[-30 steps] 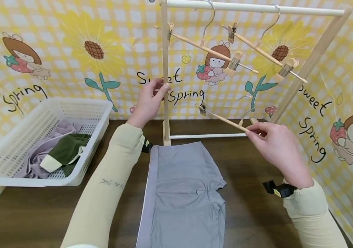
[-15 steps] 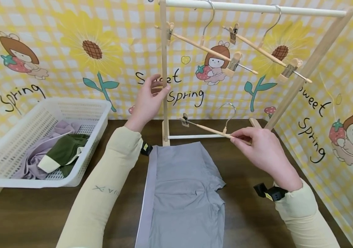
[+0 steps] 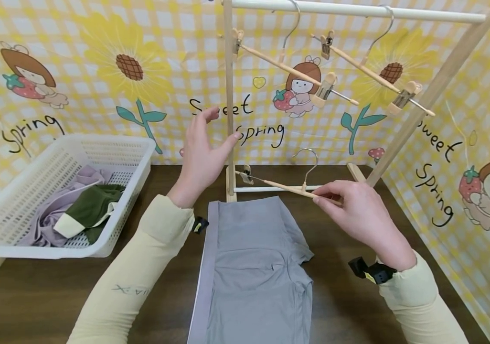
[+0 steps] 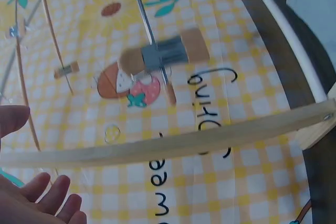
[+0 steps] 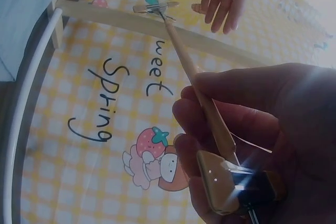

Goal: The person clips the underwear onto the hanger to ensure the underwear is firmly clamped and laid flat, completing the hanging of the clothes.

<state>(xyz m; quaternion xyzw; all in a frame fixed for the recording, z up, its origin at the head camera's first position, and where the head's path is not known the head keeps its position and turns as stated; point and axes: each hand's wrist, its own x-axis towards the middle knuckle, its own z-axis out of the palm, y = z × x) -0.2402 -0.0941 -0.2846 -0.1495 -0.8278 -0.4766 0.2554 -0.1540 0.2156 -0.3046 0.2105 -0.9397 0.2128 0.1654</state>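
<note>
My right hand (image 3: 358, 215) pinches a wooden clip hanger (image 3: 285, 187) near its right end, low in front of the rack. The hanger slants, with its metal hook up and one clip (image 3: 247, 175) at its left end. In the right wrist view, fingers and thumb close round the hanger's bar (image 5: 184, 59), beside the near clip (image 5: 218, 182). My left hand (image 3: 204, 155) is spread beside the rack's left post (image 3: 229, 86), holding nothing; its thumb tip is by the post, contact unclear. Below lie grey boxer briefs (image 3: 249, 263), flat, waistband to the left.
On the rack's top rail (image 3: 356, 10) hang two more clip hangers, one left (image 3: 279, 64) and one right (image 3: 363, 69). A white basket (image 3: 143, 165) at left holds lilac (image 3: 47, 215) and dark green (image 3: 92, 208) garments. Patterned cloth backs the brown table (image 3: 339, 306).
My right hand has carried the hanger left and down, and its hook has swung into fuller view. The left hand has loosened and spread away from the rack's post.
</note>
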